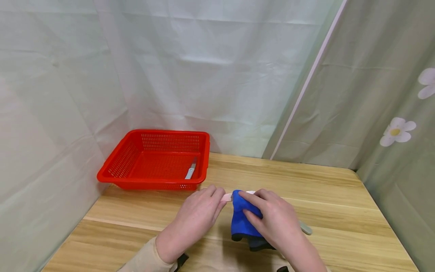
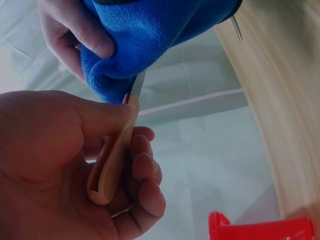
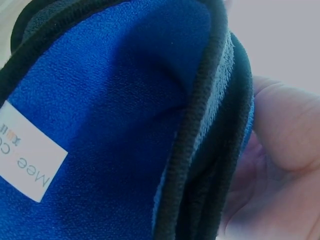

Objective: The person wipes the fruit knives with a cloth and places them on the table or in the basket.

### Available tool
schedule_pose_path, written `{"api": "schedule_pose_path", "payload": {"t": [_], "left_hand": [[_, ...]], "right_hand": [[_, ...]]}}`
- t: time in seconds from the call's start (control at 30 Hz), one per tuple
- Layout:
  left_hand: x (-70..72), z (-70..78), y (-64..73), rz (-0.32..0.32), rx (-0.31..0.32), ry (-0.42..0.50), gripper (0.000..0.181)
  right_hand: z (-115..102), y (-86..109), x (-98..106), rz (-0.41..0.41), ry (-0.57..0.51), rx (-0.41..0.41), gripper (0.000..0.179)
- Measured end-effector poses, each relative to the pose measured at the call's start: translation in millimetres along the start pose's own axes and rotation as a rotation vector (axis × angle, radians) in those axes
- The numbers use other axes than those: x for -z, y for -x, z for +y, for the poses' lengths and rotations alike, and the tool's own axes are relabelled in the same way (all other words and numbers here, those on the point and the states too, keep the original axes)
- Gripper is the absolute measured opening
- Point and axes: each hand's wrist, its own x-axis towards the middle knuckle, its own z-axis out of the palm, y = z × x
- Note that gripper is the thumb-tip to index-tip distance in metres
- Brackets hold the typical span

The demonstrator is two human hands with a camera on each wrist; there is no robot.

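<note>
My left hand (image 1: 202, 208) grips the pale pink handle of a folding knife (image 2: 114, 155), its thumb lying along the handle in the left wrist view. The blade (image 2: 139, 84) extends out of the handle, and most of it is hidden in a folded blue cloth (image 1: 245, 217). My right hand (image 1: 273, 213) pinches this cloth around the blade between thumb and fingers. Dark edging borders the cloth, its other side is grey, and a white label (image 3: 31, 152) shows in the right wrist view.
A red plastic basket (image 1: 153, 183) stands at the back left of the wooden table (image 1: 323, 192). Inside it lies a knife with a light grey handle (image 1: 190, 173). Another grey handle (image 1: 305, 228) pokes out beside my right hand. Pale curtains hang behind the table.
</note>
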Motion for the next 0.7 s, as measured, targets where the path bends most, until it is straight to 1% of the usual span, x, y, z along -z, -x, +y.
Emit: {"api": "schedule_pose_path", "payload": {"t": [0.2, 0.43, 0.6, 0.7], "left_hand": [[0.7, 1.0, -0.6, -0.02, 0.006, 0.002, 0.019], [0.4, 1.6, -0.4, -0.01, -0.004, -0.004, 0.018], [0.4, 1.9, -0.8, -0.01, 0.002, 0.001, 0.019], [0.2, 1.9, -0.3, 0.006, -0.004, -0.003, 0.019]], "right_hand": [[-0.3, -0.6, -0.3, -0.012, -0.002, -0.014, 0.051], [0.8, -1.7, 0.1, -0.026, -0.007, -0.031, 0.051], [3.2, -1.9, -0.5, 0.003, -0.013, -0.021, 0.05], [4.6, -1.5, -0.3, 0.024, -0.012, -0.01, 0.051]]}}
